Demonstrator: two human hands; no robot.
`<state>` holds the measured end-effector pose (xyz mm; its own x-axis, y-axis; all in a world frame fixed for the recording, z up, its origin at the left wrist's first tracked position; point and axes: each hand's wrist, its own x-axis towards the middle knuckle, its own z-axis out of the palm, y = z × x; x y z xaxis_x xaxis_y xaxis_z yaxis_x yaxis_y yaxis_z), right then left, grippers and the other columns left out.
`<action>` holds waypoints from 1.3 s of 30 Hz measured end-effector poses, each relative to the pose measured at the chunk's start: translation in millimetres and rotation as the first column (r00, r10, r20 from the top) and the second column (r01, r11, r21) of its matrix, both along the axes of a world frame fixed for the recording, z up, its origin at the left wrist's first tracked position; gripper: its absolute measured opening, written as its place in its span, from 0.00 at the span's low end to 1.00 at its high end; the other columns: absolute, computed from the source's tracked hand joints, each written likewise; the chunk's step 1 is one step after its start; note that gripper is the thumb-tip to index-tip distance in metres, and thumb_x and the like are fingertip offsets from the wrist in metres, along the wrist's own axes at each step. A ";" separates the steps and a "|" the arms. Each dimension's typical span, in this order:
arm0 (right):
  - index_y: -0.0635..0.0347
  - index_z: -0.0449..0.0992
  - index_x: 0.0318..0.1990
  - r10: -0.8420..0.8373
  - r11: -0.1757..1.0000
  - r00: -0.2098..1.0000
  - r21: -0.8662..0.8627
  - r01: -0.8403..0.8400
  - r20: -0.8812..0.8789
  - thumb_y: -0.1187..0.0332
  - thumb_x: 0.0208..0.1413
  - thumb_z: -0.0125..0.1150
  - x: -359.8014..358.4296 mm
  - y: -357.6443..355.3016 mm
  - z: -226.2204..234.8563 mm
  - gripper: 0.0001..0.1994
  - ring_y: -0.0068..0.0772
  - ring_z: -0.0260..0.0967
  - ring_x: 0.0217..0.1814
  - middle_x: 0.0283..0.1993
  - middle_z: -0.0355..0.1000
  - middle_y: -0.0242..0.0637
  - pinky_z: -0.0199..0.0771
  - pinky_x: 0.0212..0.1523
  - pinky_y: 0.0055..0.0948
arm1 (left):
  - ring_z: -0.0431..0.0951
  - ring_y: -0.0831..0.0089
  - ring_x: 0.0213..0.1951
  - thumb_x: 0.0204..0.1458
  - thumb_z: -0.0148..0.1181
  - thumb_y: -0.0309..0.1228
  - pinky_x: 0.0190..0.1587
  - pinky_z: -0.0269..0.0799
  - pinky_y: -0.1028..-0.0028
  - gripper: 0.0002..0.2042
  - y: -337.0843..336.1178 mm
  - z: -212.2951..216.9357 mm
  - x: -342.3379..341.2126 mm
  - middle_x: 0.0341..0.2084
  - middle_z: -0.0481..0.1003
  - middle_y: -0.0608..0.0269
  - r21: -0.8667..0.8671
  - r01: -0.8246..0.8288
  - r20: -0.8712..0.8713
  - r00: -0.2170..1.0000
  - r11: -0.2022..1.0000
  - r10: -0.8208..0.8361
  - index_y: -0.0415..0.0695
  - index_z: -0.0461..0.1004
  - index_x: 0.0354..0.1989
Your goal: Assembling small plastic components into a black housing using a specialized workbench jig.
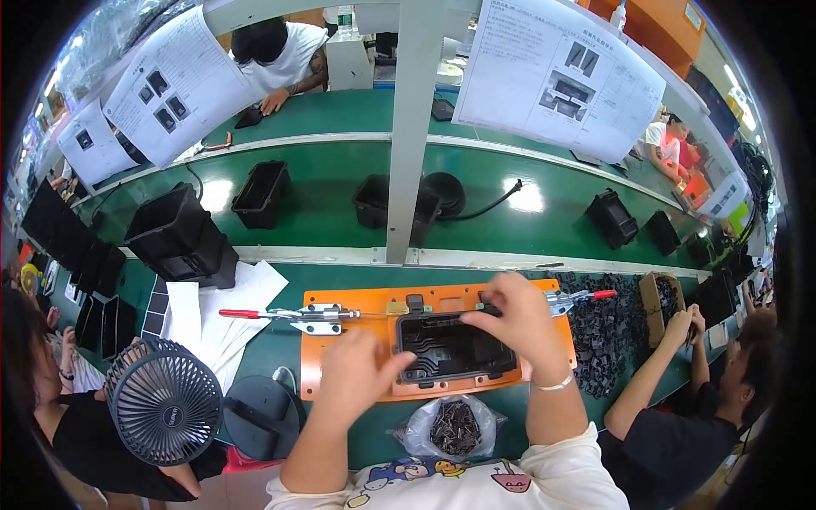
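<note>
A black plastic housing [446, 347] sits in an orange fixture plate [348, 304] on the green bench in front of me. My left hand [361, 374] rests on the housing's left edge, thumb pressed against its rim. My right hand [514, 319] reaches over the housing's upper right corner, fingers curled down on the rim; whether it holds a small part I cannot tell. Two red-handled toggle clamps flank the fixture, the left clamp [297, 315] and the right clamp [578, 297].
A clear bag of small dark parts [455, 427] lies near my body. A black desk fan [166, 401] stands at lower left by white sheets [225, 314]. Black housings [259, 194] ride the green conveyor beyond. A pile of black clips [608, 331] and a seated co-worker [688, 408] are at right.
</note>
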<state>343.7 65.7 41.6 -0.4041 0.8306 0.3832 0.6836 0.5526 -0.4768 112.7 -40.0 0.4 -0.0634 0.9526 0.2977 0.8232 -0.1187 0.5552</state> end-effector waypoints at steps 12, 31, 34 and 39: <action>0.63 0.68 0.21 -0.247 0.945 0.961 -0.250 0.210 -0.127 0.71 0.42 0.69 55.9 -28.7 -13.4 0.12 0.22 0.61 0.18 0.18 0.65 0.31 0.61 0.21 0.22 | 0.73 0.55 0.20 0.43 0.63 0.36 0.25 0.68 0.61 0.15 1.4 37.6 27.3 0.16 0.70 0.54 -0.031 0.093 0.279 0.957 0.995 -0.081 0.38 0.69 0.16; 0.60 0.64 0.24 -0.101 0.948 0.797 -0.300 -0.104 -0.596 0.80 0.51 0.62 67.6 -34.6 -16.0 0.11 0.09 0.56 0.24 0.23 0.63 0.21 0.55 0.24 0.13 | 0.65 0.58 0.18 0.33 0.66 0.25 0.21 0.57 0.64 0.13 -21.2 50.2 48.9 0.14 0.63 0.56 0.361 0.199 0.179 0.944 0.911 -0.278 0.39 0.63 0.16; 0.58 0.61 0.20 -0.101 0.952 0.609 -0.254 -0.170 -0.787 0.79 0.48 0.63 76.1 -42.0 -14.9 0.14 0.11 0.53 0.23 0.21 0.60 0.20 0.52 0.23 0.16 | 0.66 0.55 0.20 0.37 0.65 0.28 0.25 0.61 0.61 0.13 -10.0 37.6 47.2 0.16 0.62 0.55 0.265 0.104 0.201 0.966 0.959 -0.161 0.40 0.62 0.19; 0.57 0.56 0.16 0.043 0.995 0.819 -0.054 -0.090 -0.572 0.77 0.42 0.65 56.9 -63.0 17.5 0.19 0.16 0.48 0.16 0.14 0.54 0.25 0.45 0.17 0.22 | 0.71 0.54 0.22 0.45 0.61 0.27 0.25 0.66 0.62 0.10 5.9 4.4 46.5 0.19 0.68 0.51 0.116 0.075 0.259 0.960 0.990 -0.103 0.36 0.66 0.25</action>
<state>400.7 2.6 59.1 -0.1881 0.8454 0.4999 0.2400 0.5331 -0.8113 159.2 -34.1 4.7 -0.0697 0.9226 0.3793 0.6326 -0.2531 0.7319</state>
